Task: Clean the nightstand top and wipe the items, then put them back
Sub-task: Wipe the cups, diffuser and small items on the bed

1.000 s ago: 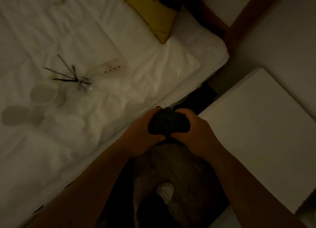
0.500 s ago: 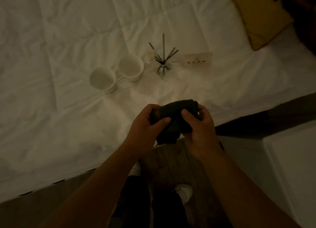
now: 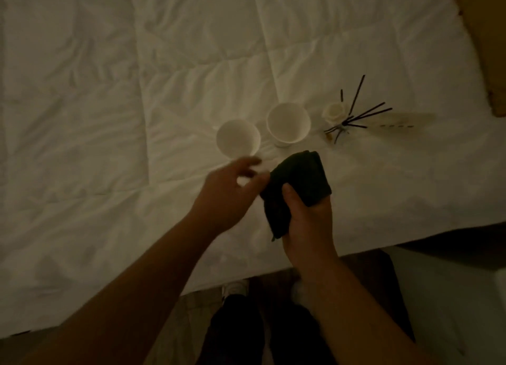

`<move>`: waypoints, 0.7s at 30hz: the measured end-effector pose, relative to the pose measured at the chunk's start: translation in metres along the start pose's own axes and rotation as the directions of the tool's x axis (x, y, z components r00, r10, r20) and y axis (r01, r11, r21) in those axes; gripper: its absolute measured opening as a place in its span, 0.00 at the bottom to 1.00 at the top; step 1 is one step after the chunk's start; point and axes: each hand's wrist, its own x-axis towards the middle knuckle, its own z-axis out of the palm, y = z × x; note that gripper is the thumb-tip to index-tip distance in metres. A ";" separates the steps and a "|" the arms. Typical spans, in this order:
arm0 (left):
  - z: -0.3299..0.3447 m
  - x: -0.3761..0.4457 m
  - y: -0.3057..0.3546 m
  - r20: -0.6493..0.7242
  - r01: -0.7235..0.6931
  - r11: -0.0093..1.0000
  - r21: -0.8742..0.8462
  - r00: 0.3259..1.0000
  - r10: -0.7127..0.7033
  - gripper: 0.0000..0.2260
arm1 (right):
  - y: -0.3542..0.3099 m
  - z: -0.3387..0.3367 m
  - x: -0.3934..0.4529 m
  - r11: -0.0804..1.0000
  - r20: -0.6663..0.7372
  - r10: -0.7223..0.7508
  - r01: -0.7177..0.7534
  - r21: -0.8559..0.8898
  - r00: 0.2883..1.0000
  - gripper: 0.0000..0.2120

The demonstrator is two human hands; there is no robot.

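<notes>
My right hand (image 3: 306, 222) grips a dark folded cloth (image 3: 298, 183) above the white bed (image 3: 109, 118). My left hand (image 3: 227, 192) is off the cloth, fingers loosely spread, stretched toward the nearer of two white cups (image 3: 237, 138). The second white cup (image 3: 288, 125) stands just to its right. Further right, a small reed diffuser with dark sticks (image 3: 350, 118) lies tipped on the sheet, with a small white rose-shaped piece (image 3: 334, 112) beside it. A white remote with a row of dark buttons (image 3: 402, 122) lies past the sticks.
A yellow pillow edge (image 3: 490, 63) shows at the upper right. The bed's edge runs across the lower part of the view, above wooden floor (image 3: 189, 310) and my shoes. A white nightstand corner (image 3: 465, 296) is at the lower right.
The view swung from the nightstand to the bed. My left hand let go of the cloth and moved up toward the nearer cup; my right hand keeps hold of the cloth.
</notes>
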 end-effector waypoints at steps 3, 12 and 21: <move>-0.010 0.027 -0.009 -0.257 -0.104 0.928 0.359 0.944 0.206 0.24 | 0.000 -0.006 0.014 1.000 -0.075 -0.005 0.004 -0.024 0.997 0.22; 0.001 0.077 -0.030 -0.126 0.005 0.844 0.536 0.989 0.074 0.46 | -0.012 -0.015 0.029 0.835 0.093 -0.201 0.220 -0.504 0.975 0.28; -0.020 0.021 -0.029 -0.077 0.137 0.990 0.023 0.988 -0.135 0.42 | -0.020 0.026 0.004 0.719 0.380 -0.270 0.448 -0.531 0.885 0.26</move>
